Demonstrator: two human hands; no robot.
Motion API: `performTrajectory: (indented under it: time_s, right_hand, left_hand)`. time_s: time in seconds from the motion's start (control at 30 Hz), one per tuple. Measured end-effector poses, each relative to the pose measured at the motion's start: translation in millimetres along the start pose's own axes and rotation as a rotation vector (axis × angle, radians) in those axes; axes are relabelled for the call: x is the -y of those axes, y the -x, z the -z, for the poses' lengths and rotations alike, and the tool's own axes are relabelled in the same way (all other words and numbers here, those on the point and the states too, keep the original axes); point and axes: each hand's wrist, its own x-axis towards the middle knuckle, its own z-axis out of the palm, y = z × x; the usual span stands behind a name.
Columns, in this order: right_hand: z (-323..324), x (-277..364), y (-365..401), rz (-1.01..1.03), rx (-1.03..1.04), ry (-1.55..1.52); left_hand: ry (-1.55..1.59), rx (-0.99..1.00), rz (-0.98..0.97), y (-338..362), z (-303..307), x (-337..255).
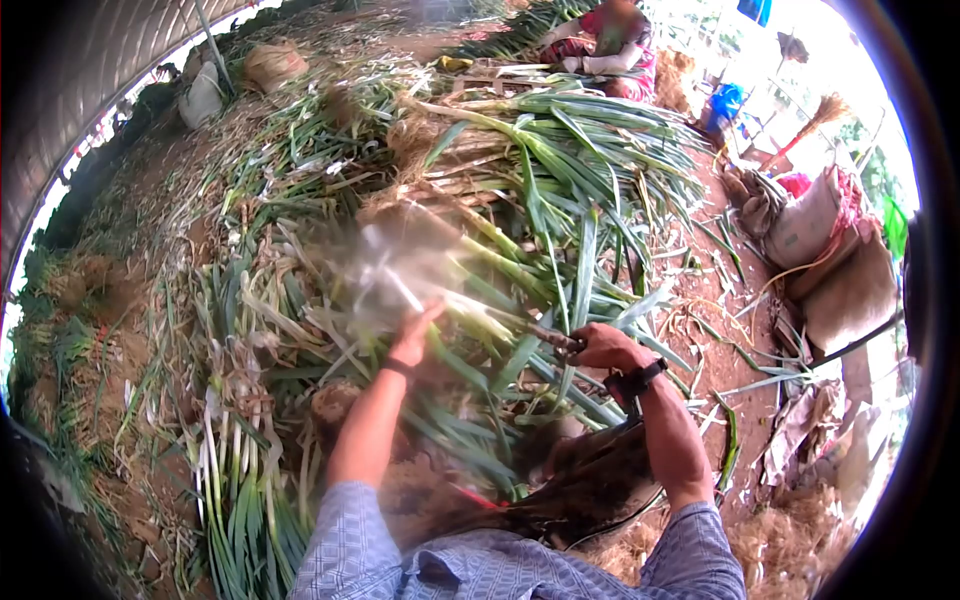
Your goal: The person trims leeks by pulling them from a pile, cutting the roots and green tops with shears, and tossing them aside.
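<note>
My left hand (pixel 414 335) is closed around a leek (pixel 470 312), whose pale stalk end points up and away. A whitish blur covers the area just beyond my fingers and hides part of the stalk. In my closed right hand (pixel 610 350) is a slim rod-like tool (pixel 545 333), its tip directed left toward the leek. A dark strap circles my right wrist. Green leaves hang over my lap between the forearms. Right beyond both hands lies a heap of untrimmed leeks (pixel 590 150) with roots and long leaves.
Cleaned leeks (pixel 235 470) lie in a bundle at lower left. Stripped leaves (pixel 290 150) litter the ground. At right stand stuffed sacks (pixel 810 225) and a black hose (pixel 860 342). Root scraps (pixel 800 540) pile at lower right. Another person (pixel 610 50) sits at the far end.
</note>
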Motion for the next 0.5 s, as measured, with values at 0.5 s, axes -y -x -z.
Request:
performTrajectory:
  time_s: [0.5]
  right_hand:
    - [-11.7,5.5,-8.1,-0.013,0.085,0.035]
  left_hand:
    - [-0.577,-0.663,-0.359,-28.3,16.9,17.6]
